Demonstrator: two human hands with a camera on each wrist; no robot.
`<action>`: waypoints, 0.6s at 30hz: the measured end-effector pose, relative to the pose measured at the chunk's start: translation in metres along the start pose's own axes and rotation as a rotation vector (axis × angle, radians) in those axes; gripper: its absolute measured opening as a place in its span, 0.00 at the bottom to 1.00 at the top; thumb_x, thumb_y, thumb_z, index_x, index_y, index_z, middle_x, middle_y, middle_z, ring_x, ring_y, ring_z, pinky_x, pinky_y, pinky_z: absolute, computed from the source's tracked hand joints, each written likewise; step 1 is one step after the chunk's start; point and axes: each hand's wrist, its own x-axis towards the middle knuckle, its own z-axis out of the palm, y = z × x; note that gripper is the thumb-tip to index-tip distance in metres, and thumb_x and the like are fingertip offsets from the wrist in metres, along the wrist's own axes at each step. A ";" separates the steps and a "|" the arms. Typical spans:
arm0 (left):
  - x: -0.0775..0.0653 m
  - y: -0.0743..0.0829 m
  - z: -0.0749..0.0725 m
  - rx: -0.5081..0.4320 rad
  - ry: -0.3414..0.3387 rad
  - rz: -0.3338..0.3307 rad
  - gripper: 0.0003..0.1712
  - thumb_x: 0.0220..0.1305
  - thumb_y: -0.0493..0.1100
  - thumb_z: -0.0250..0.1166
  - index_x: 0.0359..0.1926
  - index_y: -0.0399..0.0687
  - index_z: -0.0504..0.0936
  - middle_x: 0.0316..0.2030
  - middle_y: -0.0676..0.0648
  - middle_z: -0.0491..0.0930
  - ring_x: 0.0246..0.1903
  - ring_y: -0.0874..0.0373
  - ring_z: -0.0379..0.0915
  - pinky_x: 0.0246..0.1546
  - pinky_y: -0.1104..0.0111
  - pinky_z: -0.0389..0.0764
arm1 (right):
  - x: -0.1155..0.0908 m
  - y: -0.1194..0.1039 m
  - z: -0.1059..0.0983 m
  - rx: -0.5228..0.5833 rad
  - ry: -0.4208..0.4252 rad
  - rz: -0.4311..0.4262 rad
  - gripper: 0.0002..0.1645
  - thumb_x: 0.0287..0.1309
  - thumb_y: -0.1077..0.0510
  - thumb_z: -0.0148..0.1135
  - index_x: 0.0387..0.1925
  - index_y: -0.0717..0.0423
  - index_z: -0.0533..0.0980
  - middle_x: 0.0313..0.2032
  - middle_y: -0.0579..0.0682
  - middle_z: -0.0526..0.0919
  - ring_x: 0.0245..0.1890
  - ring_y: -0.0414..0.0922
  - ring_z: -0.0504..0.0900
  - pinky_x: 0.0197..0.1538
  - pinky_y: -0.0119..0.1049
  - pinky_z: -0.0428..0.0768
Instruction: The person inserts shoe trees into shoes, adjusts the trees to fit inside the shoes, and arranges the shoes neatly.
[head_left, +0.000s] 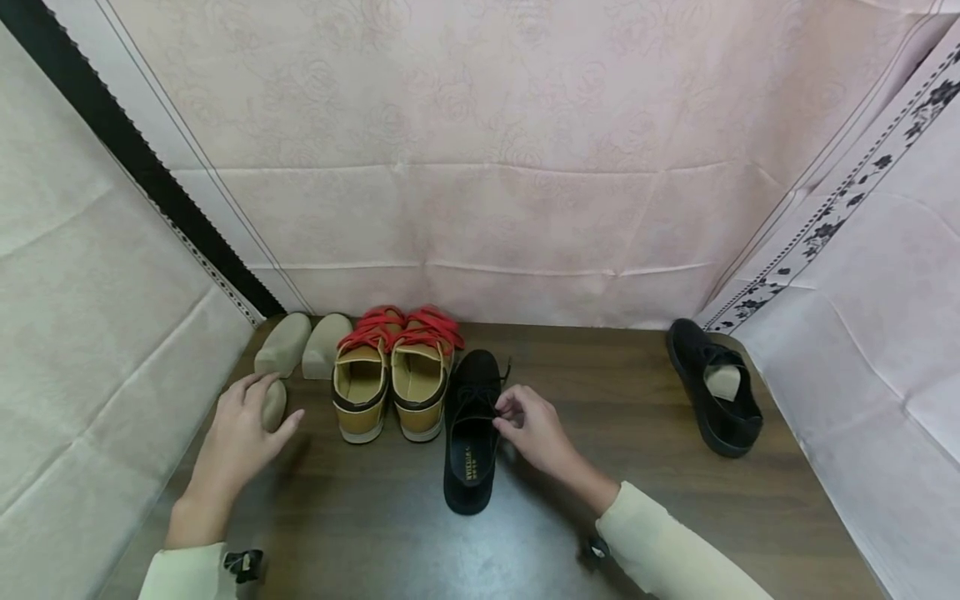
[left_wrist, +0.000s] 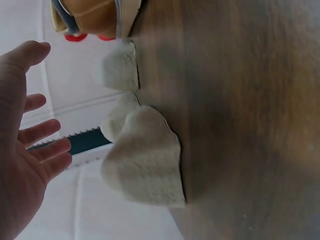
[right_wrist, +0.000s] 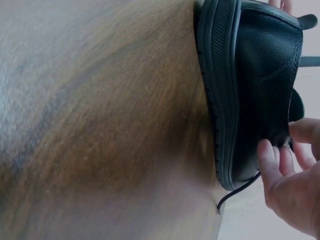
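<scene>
My right hand (head_left: pixel 536 429) is at the side of a black lace-up shoe (head_left: pixel 467 492), toe pointing to the wall. Thumb and fingertips pinch the edge of its opening near the laces, as the right wrist view (right_wrist: pixel 295 185) suggests; a loose black lace (right_wrist: pixel 240 191) hangs beside the toe. My left hand (head_left: pixel 236 433) is held with spread fingers above a beige toe-shaped shoe insert (head_left: pixel 274 407). In the left wrist view that insert (left_wrist: pixel 145 160) stands apart from the fingers. Two similar inserts (head_left: pixel 283 346) (head_left: pixel 325 346) stand behind it by the wall.
Tan shoes (head_left: pixel 360 379) with red laces stand between the inserts and the black shoe. At the right wall lies another black shoe (head_left: pixel 693 392) with a beige insert in its opening. Pale patterned cloth (head_left: pixel 480 208) hangs round the brown wooden surface (head_left: pixel 600 392).
</scene>
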 end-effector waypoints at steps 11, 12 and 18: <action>-0.009 -0.025 -0.003 0.030 -0.088 -0.130 0.40 0.57 0.46 0.77 0.65 0.32 0.73 0.60 0.21 0.68 0.57 0.22 0.65 0.54 0.31 0.68 | 0.000 0.000 0.000 0.022 -0.007 -0.002 0.13 0.60 0.66 0.73 0.41 0.50 0.78 0.40 0.46 0.80 0.41 0.39 0.82 0.46 0.32 0.85; -0.010 -0.026 -0.004 0.036 -0.102 -0.143 0.39 0.57 0.46 0.77 0.65 0.31 0.73 0.60 0.21 0.67 0.56 0.22 0.65 0.53 0.31 0.68 | 0.000 0.000 0.000 0.023 -0.006 -0.005 0.13 0.60 0.66 0.73 0.41 0.50 0.78 0.40 0.46 0.81 0.41 0.39 0.82 0.46 0.33 0.85; -0.014 -0.028 -0.009 0.062 -0.188 -0.242 0.37 0.61 0.48 0.73 0.64 0.31 0.73 0.60 0.20 0.66 0.55 0.21 0.65 0.49 0.30 0.70 | 0.001 0.002 0.000 0.031 -0.010 -0.001 0.13 0.60 0.66 0.73 0.41 0.51 0.78 0.41 0.46 0.81 0.41 0.39 0.83 0.46 0.33 0.85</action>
